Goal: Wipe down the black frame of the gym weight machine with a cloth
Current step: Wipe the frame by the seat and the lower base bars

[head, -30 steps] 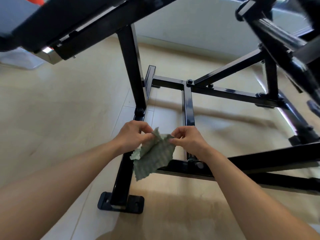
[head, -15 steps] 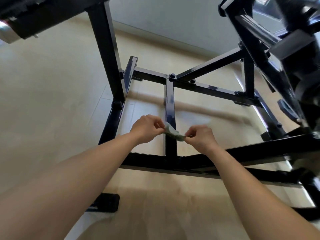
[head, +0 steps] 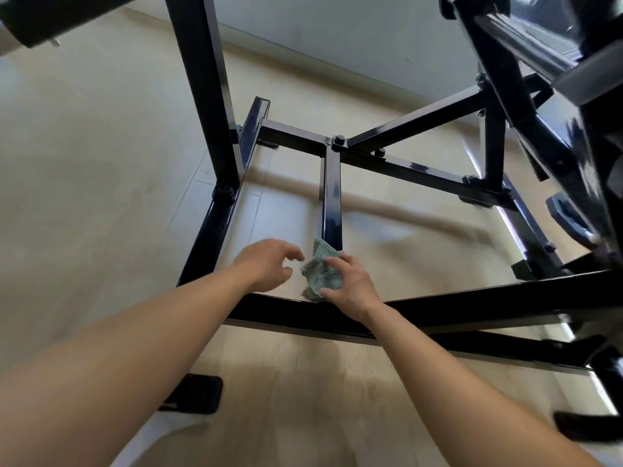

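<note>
Cloth [head: 320, 273]: green, bunched in the right hand [head: 352, 286], whose fingers [head: 333, 261] curl round it, over the joint of centre bar [head: 332, 197] and near crossbar [head: 472, 299] of the black frame [head: 202, 96]. Half a second ago both hands pinched it taut. The left hand [head: 266, 264] has let go and sits just beside it, fingers loosely spread. Judgement: regripping done, wiping about to start. Cloth-to-frame contact: cannot tell. Count: one cloth, two hands, one frame.
</note>
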